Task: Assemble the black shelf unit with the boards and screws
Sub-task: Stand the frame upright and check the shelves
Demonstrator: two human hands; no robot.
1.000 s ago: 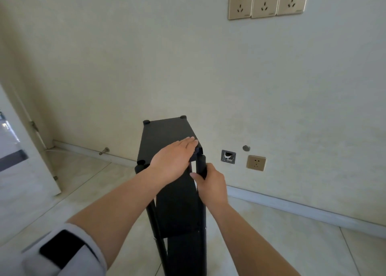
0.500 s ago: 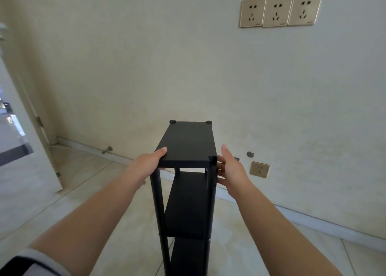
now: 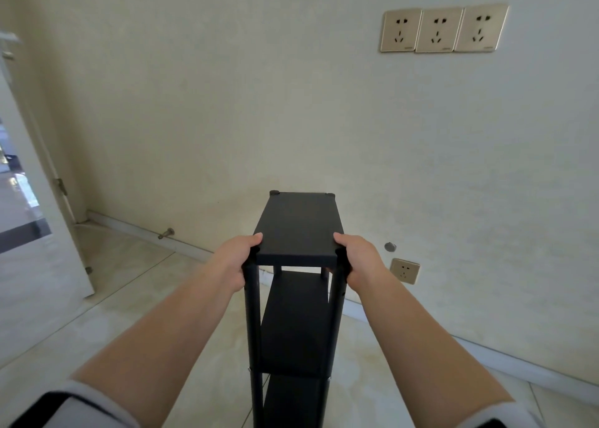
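Both hands have closed in since half a second ago: the left hand (image 3: 238, 260) and the right hand (image 3: 358, 259) now each clasp a near corner of the top board (image 3: 298, 228), thumbs on its surface, fingers curled beside the posts. Seen from the head camera, the tall black shelf unit of flat boards and round posts (image 3: 293, 314) stands upright on the pale tiled floor (image 3: 129, 298), near the cream wall (image 3: 259, 103).

It looks assembled; I judge this is a check or a move into place. Because the unit is narrow and tall, a push at the top could tip it, or open a loose joint.

A metal door stopper (image 3: 166, 233), the white door (image 3: 35, 233) and a low wall socket (image 3: 404, 270) are around; nothing lies between unit and wall.
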